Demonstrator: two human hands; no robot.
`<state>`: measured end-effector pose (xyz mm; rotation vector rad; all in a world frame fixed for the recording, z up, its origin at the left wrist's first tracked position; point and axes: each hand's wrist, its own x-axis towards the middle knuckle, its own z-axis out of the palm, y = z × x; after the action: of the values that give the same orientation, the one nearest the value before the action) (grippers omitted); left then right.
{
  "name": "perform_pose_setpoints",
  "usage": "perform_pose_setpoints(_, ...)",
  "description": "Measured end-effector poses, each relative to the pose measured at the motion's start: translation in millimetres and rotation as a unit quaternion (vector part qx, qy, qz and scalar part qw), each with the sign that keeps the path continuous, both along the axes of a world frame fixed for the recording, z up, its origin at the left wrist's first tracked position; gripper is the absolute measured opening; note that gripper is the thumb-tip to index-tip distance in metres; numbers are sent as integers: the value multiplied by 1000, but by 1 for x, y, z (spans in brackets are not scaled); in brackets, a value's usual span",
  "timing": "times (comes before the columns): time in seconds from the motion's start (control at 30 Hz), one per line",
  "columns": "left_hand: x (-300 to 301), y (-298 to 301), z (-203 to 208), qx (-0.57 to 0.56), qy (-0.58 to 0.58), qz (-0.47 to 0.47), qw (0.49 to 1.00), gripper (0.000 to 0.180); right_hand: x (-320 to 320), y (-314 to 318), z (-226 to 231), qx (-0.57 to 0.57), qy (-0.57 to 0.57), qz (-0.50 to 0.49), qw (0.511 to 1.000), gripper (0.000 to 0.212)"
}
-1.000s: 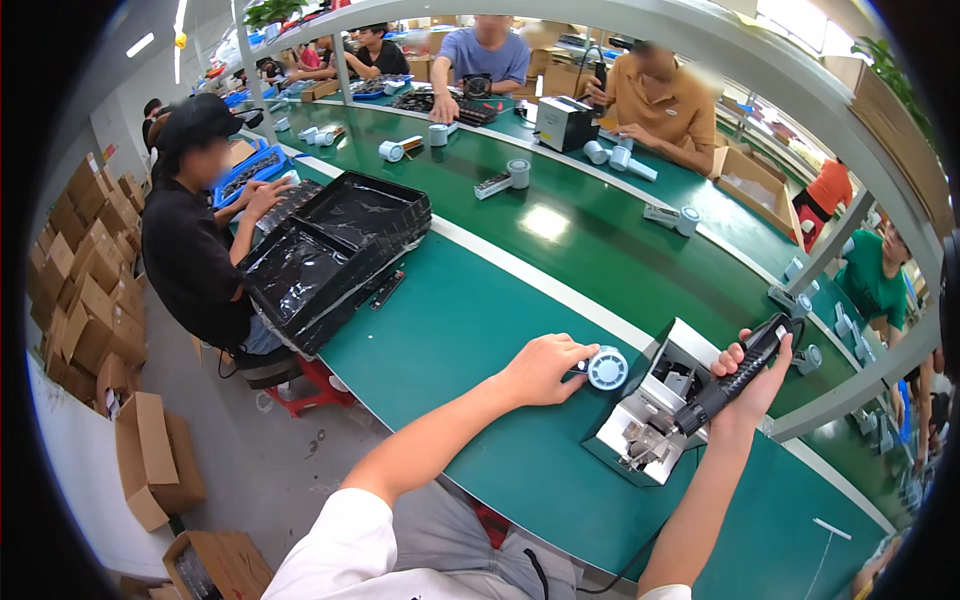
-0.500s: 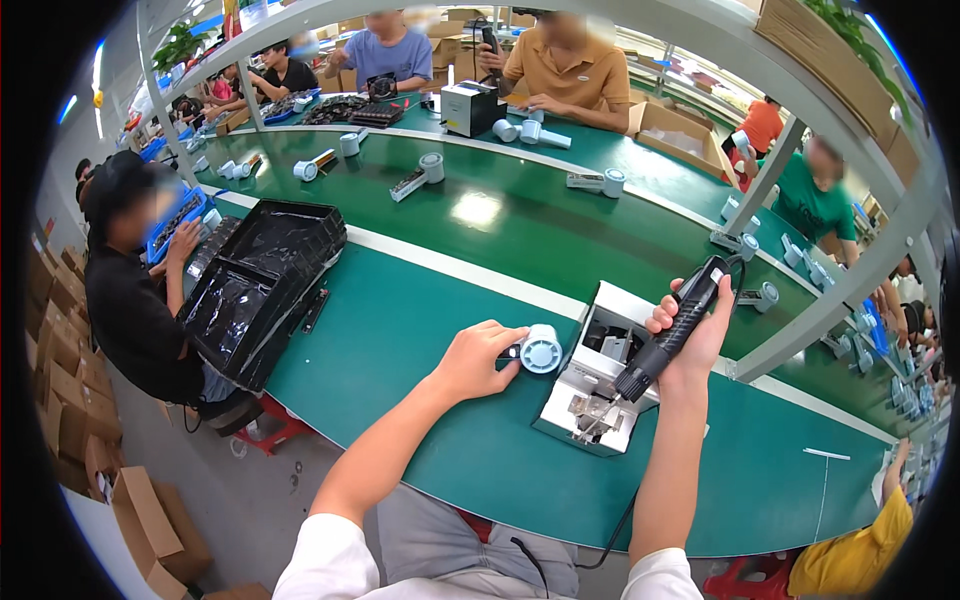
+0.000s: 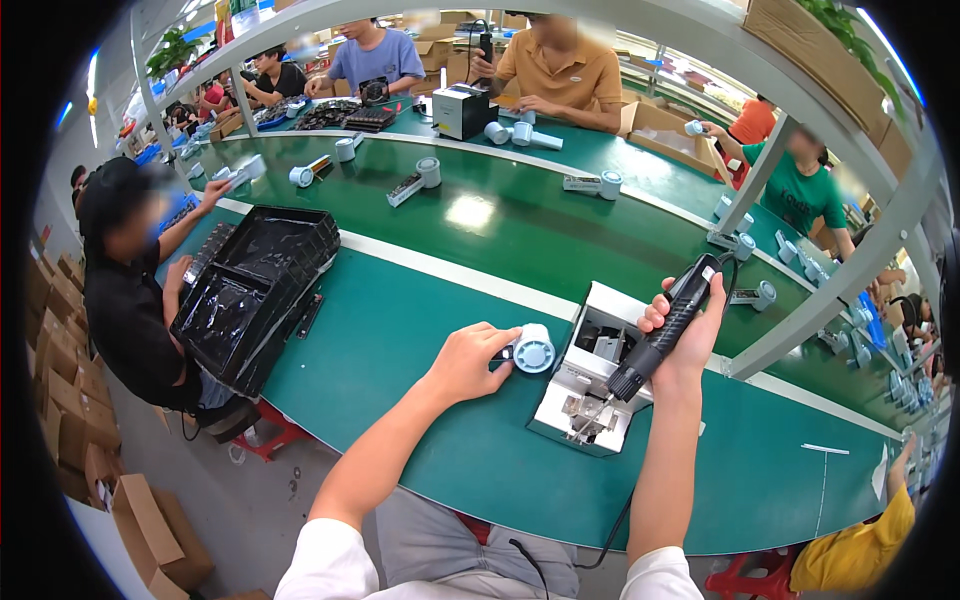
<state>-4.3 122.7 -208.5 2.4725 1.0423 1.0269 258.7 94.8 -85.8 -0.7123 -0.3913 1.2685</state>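
My left hand (image 3: pixel 466 364) is closed on a pale blue device with a round, vented head (image 3: pixel 534 355), thumb and fingers pinching its side. The head stands on the green table, left of a white box-shaped screw feeder (image 3: pixel 552 408) with an open top and metal parts inside. My right hand (image 3: pixel 704 338) is wrapped round a black electric screwdriver (image 3: pixel 664 340). The tool slants down to the left, its thin bit over the metal mechanism at the feeder's near end. Whether a screw sits on the bit is too small to tell.
A black tray (image 3: pixel 262 295) lies to the left beside a co-worker in black (image 3: pixel 130 290). Beyond, a green conveyor belt (image 3: pixel 500 245) carries several pale blue devices. A metal frame post (image 3: pixel 810 325) slants at the right. A cable hangs by my right forearm.
The co-worker at left has stretched an arm toward the belt with a pale blue device. A person in green at far right now holds one out. My hands stay nearly still.
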Motion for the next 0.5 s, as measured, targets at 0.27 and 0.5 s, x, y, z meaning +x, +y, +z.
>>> perform_pose_setpoints(0.27, 0, 1, 0, 12, 10, -3, 1000, 43, -1, 0, 1, 3, 2, 0, 1000, 61)
perform_pose_setpoints(0.5, 0, 0, 1, 4, 12, -6, 1000, 45, 0, 0, 0, 2, 1, -2, 1000, 61)
